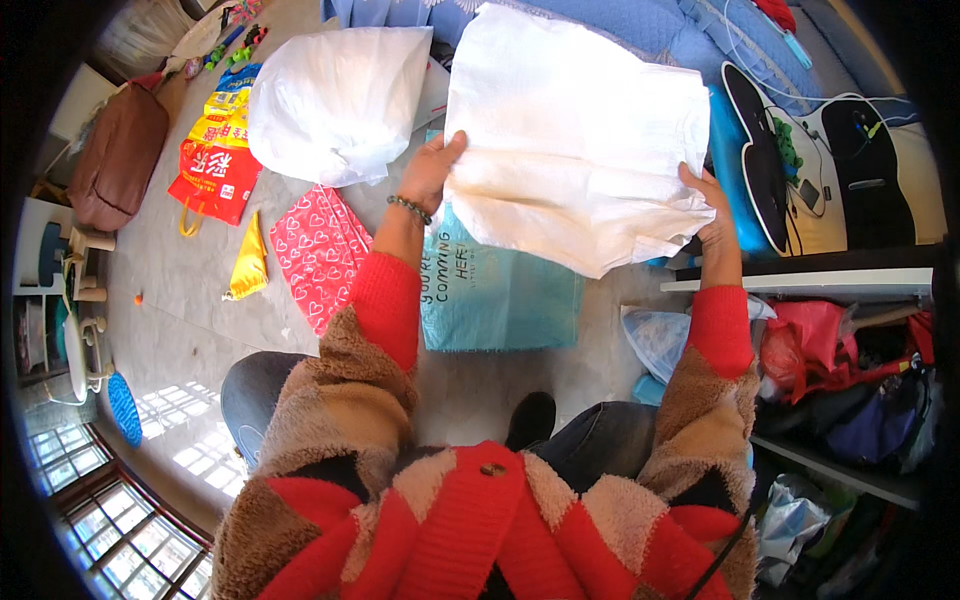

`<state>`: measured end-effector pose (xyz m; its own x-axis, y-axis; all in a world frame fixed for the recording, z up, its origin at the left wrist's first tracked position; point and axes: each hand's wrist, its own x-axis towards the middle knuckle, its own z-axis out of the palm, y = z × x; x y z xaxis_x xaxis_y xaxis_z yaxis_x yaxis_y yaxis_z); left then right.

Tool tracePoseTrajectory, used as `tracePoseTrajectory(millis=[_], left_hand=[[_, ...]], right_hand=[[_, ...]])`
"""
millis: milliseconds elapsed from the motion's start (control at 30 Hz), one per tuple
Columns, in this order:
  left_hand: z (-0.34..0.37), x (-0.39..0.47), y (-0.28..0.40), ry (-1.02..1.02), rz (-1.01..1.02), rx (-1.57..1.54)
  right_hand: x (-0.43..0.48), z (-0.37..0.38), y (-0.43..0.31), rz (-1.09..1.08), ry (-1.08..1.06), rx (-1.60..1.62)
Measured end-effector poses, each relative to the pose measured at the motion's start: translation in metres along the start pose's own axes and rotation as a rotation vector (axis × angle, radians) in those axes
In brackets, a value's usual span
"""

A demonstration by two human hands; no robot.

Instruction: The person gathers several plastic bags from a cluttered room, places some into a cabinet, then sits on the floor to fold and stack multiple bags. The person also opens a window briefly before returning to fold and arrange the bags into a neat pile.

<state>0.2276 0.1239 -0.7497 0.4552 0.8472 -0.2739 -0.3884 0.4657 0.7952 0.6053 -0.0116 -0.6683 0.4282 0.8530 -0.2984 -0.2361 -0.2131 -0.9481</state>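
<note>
A large white bag [577,142], creased and folded over along its lower part, is stretched between my two hands above the floor. My left hand [433,171], with a beaded bracelet at the wrist, grips its left edge with the thumb on top. At the lower right edge my right hand [709,196] pinches the material. Beneath it a teal bag [517,307] with dark printed writing lies flat, its far part hidden. To the left rest a white plastic bag [337,105], puffed up, and a red bag with white hearts [319,251], partly behind my left sleeve.
Further left on the floor are a red and yellow printed bag [217,161], a small yellow drawstring pouch [251,259] and a brown bag [120,157]. On the right, a cabinet top [907,180] carries cables; open shelves [840,469] below hold several plastic bags. A blue-covered bed [637,30] borders the far side.
</note>
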Motion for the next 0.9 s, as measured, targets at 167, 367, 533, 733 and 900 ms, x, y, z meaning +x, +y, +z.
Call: tracePoseTrajectory(millis=[167, 367, 533, 733, 900], left_hand=[[-0.014, -0.002, 0.016, -0.011, -0.017, 0.053], [0.007, -0.011, 0.025, -0.193, -0.061, 0.134], [0.0, 0.002, -0.007, -0.056, -0.15, 0.248], [-0.018, 0.009, -0.033, 0.129, -0.118, 0.13], [0.022, 0.003, -0.003, -0.02, 0.057, -0.101]], right_hand=[[-0.003, 0.002, 0.008, 0.088, -0.082, -0.047], [-0.002, 0.037, -0.016, -0.143, -0.025, 0.029], [0.001, 0.039, -0.007, -0.13, -0.051, 0.026], [0.02, -0.014, 0.02, -0.045, 0.099, 0.114], [0.011, 0.0, -0.008, -0.324, 0.327, -1.045]])
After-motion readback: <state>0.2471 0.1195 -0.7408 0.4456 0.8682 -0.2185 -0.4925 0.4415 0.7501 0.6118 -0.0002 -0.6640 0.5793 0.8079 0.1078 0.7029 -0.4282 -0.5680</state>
